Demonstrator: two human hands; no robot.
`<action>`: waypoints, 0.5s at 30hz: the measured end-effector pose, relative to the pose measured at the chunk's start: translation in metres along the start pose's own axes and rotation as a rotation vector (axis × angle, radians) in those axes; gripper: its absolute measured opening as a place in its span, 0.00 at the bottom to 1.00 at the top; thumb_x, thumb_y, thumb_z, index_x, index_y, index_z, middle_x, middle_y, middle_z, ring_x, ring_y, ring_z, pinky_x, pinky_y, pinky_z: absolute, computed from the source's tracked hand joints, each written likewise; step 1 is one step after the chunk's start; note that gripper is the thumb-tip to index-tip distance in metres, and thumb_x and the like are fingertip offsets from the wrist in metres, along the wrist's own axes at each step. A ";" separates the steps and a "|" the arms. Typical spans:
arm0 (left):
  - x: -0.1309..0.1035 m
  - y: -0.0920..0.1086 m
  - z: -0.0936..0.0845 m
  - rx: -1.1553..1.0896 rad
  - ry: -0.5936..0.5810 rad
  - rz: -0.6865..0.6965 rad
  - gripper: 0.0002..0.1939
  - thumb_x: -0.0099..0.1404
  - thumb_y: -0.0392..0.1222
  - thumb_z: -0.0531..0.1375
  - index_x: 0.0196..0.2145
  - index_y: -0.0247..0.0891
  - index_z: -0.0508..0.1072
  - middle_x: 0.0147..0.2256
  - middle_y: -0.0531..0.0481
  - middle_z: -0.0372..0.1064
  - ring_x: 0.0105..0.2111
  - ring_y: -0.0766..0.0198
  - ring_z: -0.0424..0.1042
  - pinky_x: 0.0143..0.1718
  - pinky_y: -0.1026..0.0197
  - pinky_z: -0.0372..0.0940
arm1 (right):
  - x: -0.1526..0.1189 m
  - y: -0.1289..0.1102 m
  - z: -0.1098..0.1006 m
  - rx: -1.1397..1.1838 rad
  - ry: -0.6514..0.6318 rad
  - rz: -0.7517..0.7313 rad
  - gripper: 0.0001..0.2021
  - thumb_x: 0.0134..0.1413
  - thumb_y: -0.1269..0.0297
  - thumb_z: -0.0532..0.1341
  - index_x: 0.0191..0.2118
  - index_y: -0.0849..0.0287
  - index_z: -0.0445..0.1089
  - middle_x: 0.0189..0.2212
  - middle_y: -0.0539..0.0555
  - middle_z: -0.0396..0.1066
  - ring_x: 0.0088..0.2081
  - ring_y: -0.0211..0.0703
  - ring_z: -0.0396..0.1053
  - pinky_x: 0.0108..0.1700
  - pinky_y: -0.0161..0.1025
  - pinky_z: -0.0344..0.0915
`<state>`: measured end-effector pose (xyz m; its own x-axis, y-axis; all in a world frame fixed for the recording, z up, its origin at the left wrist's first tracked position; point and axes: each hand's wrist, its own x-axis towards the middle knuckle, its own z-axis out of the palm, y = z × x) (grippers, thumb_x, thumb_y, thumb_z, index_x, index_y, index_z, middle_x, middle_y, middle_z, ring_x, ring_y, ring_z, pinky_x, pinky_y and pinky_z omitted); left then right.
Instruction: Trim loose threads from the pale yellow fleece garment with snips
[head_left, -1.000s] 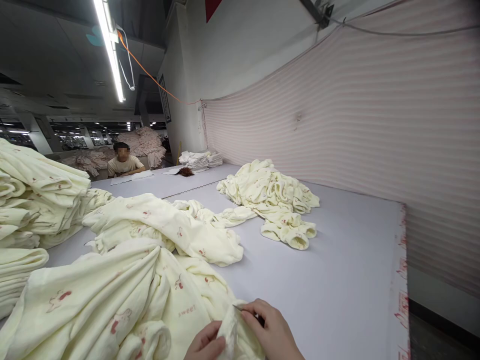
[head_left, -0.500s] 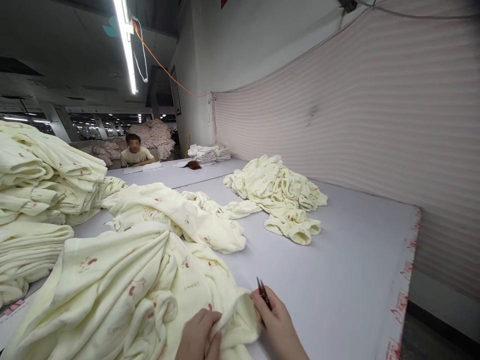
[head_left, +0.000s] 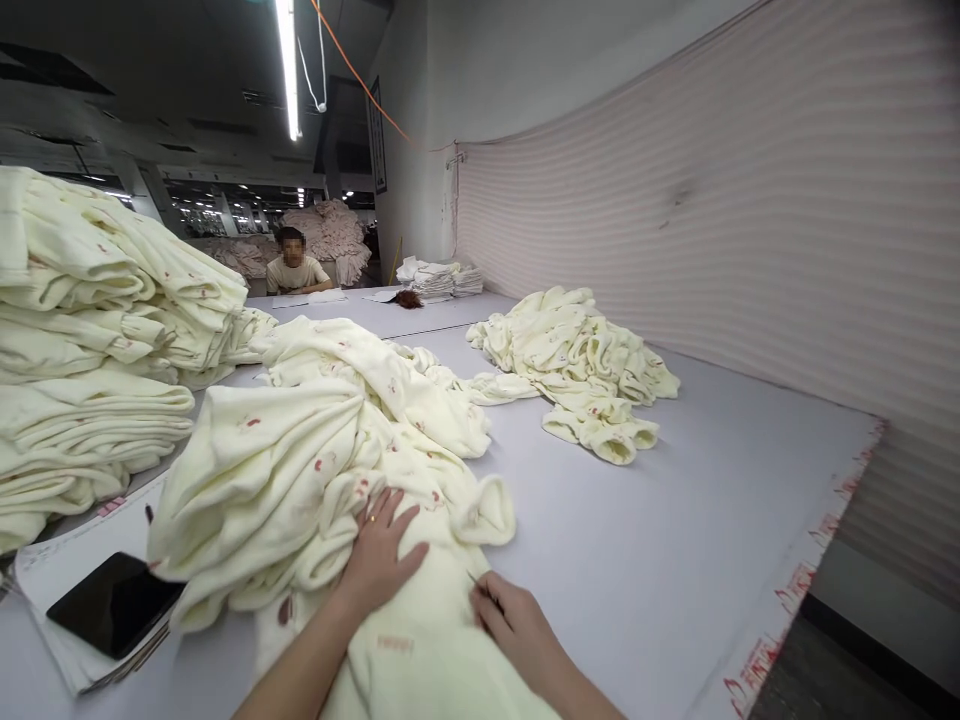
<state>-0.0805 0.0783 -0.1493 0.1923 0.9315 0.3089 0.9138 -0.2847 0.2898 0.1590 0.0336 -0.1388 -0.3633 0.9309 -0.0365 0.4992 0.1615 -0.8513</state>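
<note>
Left hand point(head_left: 379, 550) spread flat, pressing the soft yellow cloth point(head_left: 330, 470) down to keep it still. Right hand point(head_left: 514, 625) curled, pinching small snips point(head_left: 475, 580) at the cloth's edge. Cloth heaped on gray table point(head_left: 675, 520). Phone point(head_left: 112, 603) lying off left; another pile point(head_left: 577, 360) farther back.

Soft fleecy cream cloth garment point(head_left: 315, 470), smooth matt grey table point(head_left: 675, 520), glossy black phone point(head_left: 112, 603)

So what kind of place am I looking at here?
Most likely a garment factory's finishing floor: stacks of folded cream garments, loose piles of garments on a long work table, and more heaps behind a seated co-worker.
</note>
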 end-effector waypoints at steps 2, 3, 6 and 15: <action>0.017 -0.015 -0.002 -0.030 0.012 -0.008 0.23 0.62 0.49 0.56 0.54 0.43 0.69 0.62 0.38 0.58 0.64 0.44 0.50 0.62 0.36 0.41 | 0.003 -0.007 -0.011 0.003 0.023 -0.006 0.15 0.64 0.55 0.47 0.29 0.54 0.61 0.23 0.45 0.66 0.25 0.39 0.62 0.31 0.34 0.58; 0.023 -0.022 -0.003 -0.049 0.020 -0.014 0.23 0.61 0.49 0.57 0.53 0.41 0.70 0.61 0.37 0.59 0.64 0.43 0.51 0.63 0.36 0.40 | 0.001 -0.012 -0.016 0.001 0.038 -0.007 0.15 0.65 0.55 0.45 0.31 0.54 0.62 0.22 0.45 0.65 0.24 0.39 0.61 0.29 0.34 0.58; 0.028 -0.033 -0.012 -0.128 0.060 -0.056 0.23 0.59 0.48 0.59 0.52 0.40 0.70 0.59 0.38 0.63 0.62 0.46 0.56 0.64 0.37 0.39 | -0.019 -0.025 -0.028 -0.022 0.095 -0.033 0.15 0.65 0.55 0.45 0.33 0.54 0.63 0.24 0.47 0.65 0.25 0.40 0.61 0.29 0.35 0.58; -0.109 0.043 -0.068 -0.409 0.308 -0.321 0.10 0.66 0.49 0.50 0.40 0.45 0.66 0.34 0.51 0.69 0.36 0.60 0.71 0.37 0.60 0.67 | -0.068 -0.047 -0.006 -0.078 -0.224 -0.204 0.08 0.48 0.68 0.64 0.37 0.53 0.73 0.36 0.50 0.67 0.37 0.41 0.69 0.39 0.34 0.62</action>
<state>-0.0862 -0.0508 -0.1093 -0.2381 0.8944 0.3785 0.6854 -0.1214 0.7180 0.1654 -0.0352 -0.0930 -0.6224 0.7826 0.0088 0.4541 0.3703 -0.8103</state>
